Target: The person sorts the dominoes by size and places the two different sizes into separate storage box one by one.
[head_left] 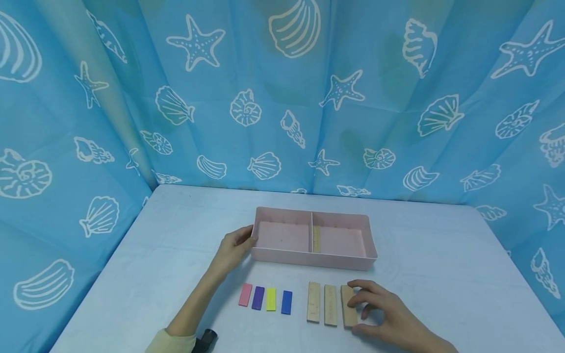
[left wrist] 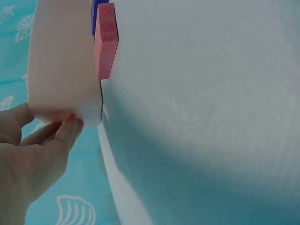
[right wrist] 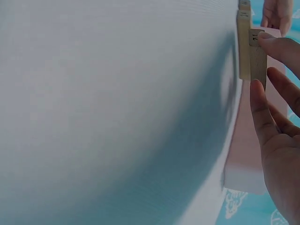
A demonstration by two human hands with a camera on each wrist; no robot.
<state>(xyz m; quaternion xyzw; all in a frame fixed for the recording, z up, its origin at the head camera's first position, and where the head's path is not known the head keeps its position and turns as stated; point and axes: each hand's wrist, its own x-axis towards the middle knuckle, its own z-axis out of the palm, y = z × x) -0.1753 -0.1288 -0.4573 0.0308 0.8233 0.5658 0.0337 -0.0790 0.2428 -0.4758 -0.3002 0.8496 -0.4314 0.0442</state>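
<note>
My left hand (head_left: 234, 247) grips the left end of a pink two-compartment box (head_left: 304, 257), its fingers against the end wall in the left wrist view. One wooden block (head_left: 316, 239) is in the right compartment, alongside the divider. In front of the box, three wooden blocks stand in a row: a left one (head_left: 314, 302), a middle one (head_left: 330, 305) and a right one (head_left: 348, 306). My right hand (head_left: 384, 314) pinches the right block at its ends, between thumb and fingers. In the right wrist view this block (right wrist: 258, 61) shows a printed number at its end.
Left of the wooden blocks lie smaller coloured ones: pink (head_left: 245, 294), purple (head_left: 258, 298), yellow (head_left: 271, 299) and blue (head_left: 286, 302). Everything rests on a white table (head_left: 419, 255). A blue seashell curtain (head_left: 282, 98) hangs behind and at both sides.
</note>
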